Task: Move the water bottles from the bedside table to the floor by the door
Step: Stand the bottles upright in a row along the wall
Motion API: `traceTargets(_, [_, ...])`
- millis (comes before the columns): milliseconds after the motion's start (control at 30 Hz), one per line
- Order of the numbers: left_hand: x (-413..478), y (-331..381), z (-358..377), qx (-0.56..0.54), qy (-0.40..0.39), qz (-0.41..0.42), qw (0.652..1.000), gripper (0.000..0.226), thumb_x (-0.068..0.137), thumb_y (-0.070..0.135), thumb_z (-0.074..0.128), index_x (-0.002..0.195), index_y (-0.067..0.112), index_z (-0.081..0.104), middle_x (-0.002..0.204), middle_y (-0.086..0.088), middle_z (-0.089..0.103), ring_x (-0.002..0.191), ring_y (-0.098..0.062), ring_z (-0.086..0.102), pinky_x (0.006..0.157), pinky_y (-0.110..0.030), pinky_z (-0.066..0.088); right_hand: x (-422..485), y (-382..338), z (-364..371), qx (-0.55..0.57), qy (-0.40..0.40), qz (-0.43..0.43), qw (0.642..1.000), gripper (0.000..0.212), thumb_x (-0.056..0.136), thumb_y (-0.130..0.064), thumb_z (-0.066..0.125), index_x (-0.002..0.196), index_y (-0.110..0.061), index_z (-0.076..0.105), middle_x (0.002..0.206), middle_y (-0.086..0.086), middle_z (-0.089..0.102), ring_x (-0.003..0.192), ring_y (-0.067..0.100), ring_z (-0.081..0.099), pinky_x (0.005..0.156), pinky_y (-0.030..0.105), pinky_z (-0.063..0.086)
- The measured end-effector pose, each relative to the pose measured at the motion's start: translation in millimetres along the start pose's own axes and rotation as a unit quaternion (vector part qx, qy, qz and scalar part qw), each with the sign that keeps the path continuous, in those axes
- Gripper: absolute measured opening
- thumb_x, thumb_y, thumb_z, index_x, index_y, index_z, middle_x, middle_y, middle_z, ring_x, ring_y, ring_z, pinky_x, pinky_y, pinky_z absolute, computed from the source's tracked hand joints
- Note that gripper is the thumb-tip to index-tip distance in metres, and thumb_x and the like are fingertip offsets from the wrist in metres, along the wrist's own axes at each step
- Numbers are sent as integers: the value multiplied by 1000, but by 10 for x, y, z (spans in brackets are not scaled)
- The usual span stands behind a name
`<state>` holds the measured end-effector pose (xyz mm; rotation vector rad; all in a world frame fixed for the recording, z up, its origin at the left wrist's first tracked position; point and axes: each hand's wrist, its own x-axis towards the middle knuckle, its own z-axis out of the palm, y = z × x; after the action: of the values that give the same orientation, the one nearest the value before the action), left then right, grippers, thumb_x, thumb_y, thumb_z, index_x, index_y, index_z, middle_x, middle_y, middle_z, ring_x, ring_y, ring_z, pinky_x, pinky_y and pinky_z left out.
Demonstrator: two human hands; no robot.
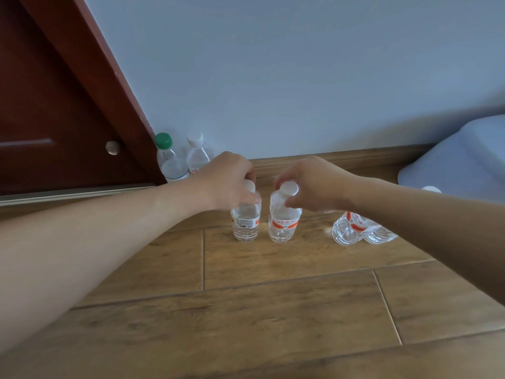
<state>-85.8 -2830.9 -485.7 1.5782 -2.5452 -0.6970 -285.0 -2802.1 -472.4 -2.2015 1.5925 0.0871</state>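
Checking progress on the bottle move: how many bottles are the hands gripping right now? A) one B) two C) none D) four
B: the left hand grips the top of the left bottle, and the right hand pinches the neck of the right bottle; both stand on the wooden floor.

The left bottle [246, 227] and the right bottle [282, 224], clear, white-capped, orange-labelled, stand upright side by side on the floor [273, 310]; I grip each near its neck.
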Motion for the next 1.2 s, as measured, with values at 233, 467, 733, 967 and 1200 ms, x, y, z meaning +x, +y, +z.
traceTargets(233, [-4, -1, -125, -12, -18, 28, 999, 37, 73, 30, 83, 107, 18, 73, 100, 4, 69, 94, -16, 62, 82, -32, 52, 20, -8, 7, -4, 2, 1, 1000, 35, 80, -25, 68, 113, -33, 68, 112, -7, 68, 105, 18, 58, 89, 38, 50])
traceTargets(467, [-46, 3, -86, -19, -42, 38, 998, 32, 75, 16, 80, 105, 21, 72, 99, 7, 69, 93, -12, 61, 79, -26, 49, 27, -6, 0, -4, 4, 4, 1000, 33, 81, -25, 68, 113, -33, 68, 114, -7, 68, 105, 17, 57, 88, 36, 50])
traceTargets(733, [-45, -20, -18, -34, -38, 37, 998, 34, 73, 15, 79, 106, 22, 72, 95, 11, 65, 92, -12, 60, 80, -29, 50, 25, -9, 13, -3, 5, -3, 1000, 30, 80, -24, 67, 109, -33, 69, 105, -7, 69, 100, 18, 59, 84, 36, 51])
traceTargets(967, [-24, -4, 29, -35, -16, 7, 999, 33, 70, 28, 84, 98, 18, 71, 87, 4, 68, 84, -17, 63, 74, -38, 54, 15, -21, 13, 4, 5, -6, 1000, 27, 80, -22, 66, 104, -33, 69, 99, -8, 69, 95, 17, 58, 82, 36, 51])
traceTargets(1200, [-14, -7, -27, -25, -23, 15, 999, 27, 73, 22, 79, 99, 18, 75, 89, 5, 70, 86, -15, 63, 76, -35, 54, 68, -47, -13, 9, 9, -6, 1000, 27, 79, -24, 65, 103, -35, 70, 100, -9, 69, 97, 16, 59, 82, 34, 51])
